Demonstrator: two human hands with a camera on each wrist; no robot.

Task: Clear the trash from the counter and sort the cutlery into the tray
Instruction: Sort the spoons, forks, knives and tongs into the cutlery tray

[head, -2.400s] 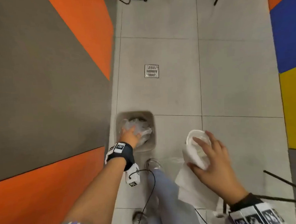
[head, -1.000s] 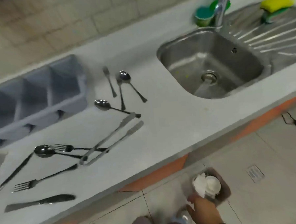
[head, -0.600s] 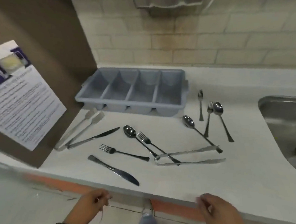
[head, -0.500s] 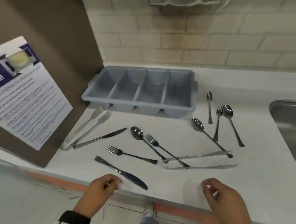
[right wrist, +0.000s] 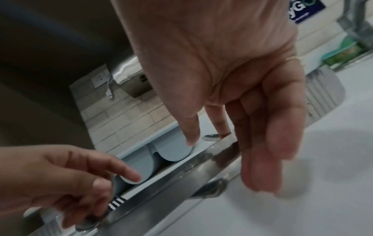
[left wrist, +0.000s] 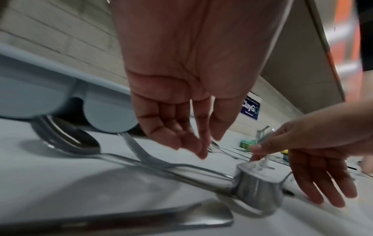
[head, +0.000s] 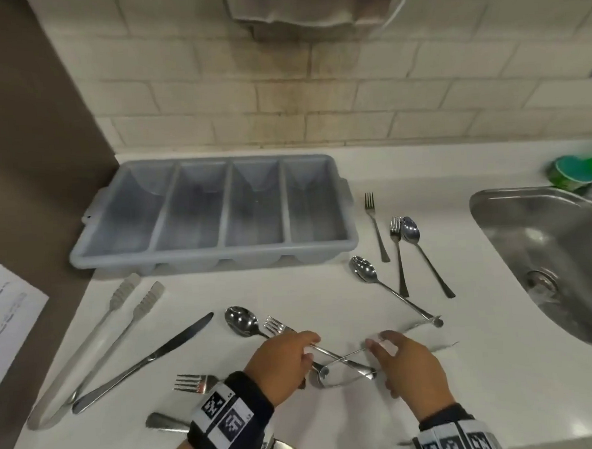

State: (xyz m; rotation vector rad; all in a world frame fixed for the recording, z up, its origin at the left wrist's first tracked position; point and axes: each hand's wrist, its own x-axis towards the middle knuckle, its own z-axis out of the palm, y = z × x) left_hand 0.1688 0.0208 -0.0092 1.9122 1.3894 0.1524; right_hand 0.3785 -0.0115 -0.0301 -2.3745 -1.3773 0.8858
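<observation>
A grey four-slot tray (head: 214, 254) stands at the back of the white counter. Loose cutlery lies in front of it. My left hand (head: 308, 350) hovers with relaxed fingers over the handles of a fork (head: 274, 325) and a spoon (head: 241, 320). In the left wrist view my left hand (left wrist: 191, 143) holds nothing above that fork (left wrist: 141, 150). My right hand (head: 376, 347) hangs just over the small metal tongs (head: 324, 374). In the right wrist view its fingers (right wrist: 262, 159) are straight beside the tongs (right wrist: 191, 175).
Long tongs (head: 120, 295) and a knife (head: 144, 361) lie at the left. Another fork (head: 196, 382) and knife (head: 161, 420) sit near the front edge. Two forks (head: 377, 227) and two spoons (head: 362, 272) lie right of the tray. The sink (head: 546, 245) is at the right.
I turned from the floor bin, where the trash went in, back to the counter. Both hands have moved from the counter's front edge forward over the cutlery.
</observation>
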